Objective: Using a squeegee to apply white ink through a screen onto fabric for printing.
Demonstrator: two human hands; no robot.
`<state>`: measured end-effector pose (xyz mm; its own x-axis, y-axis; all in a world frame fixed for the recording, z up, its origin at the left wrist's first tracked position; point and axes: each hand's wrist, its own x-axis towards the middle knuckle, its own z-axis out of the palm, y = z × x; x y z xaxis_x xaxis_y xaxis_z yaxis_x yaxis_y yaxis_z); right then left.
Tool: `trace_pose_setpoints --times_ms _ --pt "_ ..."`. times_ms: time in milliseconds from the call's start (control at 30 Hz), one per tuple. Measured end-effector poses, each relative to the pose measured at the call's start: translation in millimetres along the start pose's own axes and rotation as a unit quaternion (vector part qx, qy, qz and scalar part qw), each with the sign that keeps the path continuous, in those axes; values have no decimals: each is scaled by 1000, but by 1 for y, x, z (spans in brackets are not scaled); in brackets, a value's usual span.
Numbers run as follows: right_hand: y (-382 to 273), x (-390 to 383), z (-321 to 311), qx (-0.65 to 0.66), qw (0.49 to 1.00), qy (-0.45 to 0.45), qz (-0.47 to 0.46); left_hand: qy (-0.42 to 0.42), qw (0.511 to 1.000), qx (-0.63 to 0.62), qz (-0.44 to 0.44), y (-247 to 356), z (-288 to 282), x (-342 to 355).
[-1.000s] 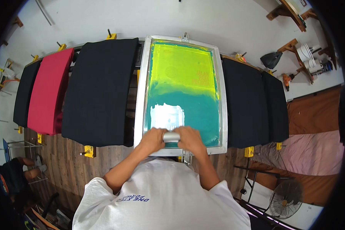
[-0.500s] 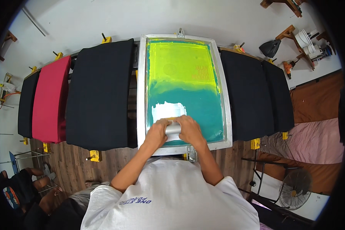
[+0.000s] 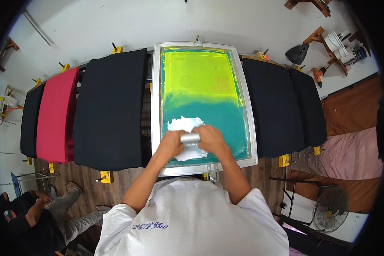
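My left hand [image 3: 170,144] and my right hand [image 3: 211,141] grip the two ends of a short squeegee with a silver handle [image 3: 190,138]. It stands on the lower part of a screen in a silver metal frame [image 3: 252,128]. Under and around it lies a patch of white ink [image 3: 184,123] on the teal surface [image 3: 226,132]; the screen's far half is coated bright yellow-green [image 3: 196,68], with a faint printed design. Where the squeegee's blade meets the ink is partly hidden by the handle and my fingers.
Boards with dark shirts [image 3: 109,106] [image 3: 272,106] and a pink shirt [image 3: 55,115] flank the screen, with yellow clamps [image 3: 106,176] below. At lower left another person [image 3: 42,217] sits with legs outstretched. A fan [image 3: 329,213], hanging fabric [image 3: 350,149] and shelves with a drill [image 3: 319,76] are at right.
Both hands and the squeegee have moved up the screen, away from its near edge, and white ink shows below the handle. The other person's legs have come further into view.
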<state>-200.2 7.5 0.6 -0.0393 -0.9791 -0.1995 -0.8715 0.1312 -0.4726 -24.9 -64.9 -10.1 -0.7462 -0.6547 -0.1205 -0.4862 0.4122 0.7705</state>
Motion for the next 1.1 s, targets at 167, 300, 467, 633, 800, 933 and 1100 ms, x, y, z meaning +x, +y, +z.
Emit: trace_pose_setpoints --times_ms 167,300,467,633,800,933,1100 --pt "9 36 0 8 999 -2 43 54 998 18 7 -16 1 34" --pt "8 18 12 25 998 43 31 32 999 26 -17 -5 6 14" --pt "4 -14 23 38 999 25 25 9 999 6 -41 11 12 -15" --pt "-5 -46 31 58 998 14 36 -2 999 -17 -38 13 28 -45" --pt "-17 -73 33 43 998 -1 47 39 999 -32 -1 14 42 -70" --pt "-12 -70 23 51 997 -31 50 -49 997 -15 -57 17 31 -63" --pt "-4 -9 -4 19 998 -54 38 -49 997 43 -28 -2 4 -3"
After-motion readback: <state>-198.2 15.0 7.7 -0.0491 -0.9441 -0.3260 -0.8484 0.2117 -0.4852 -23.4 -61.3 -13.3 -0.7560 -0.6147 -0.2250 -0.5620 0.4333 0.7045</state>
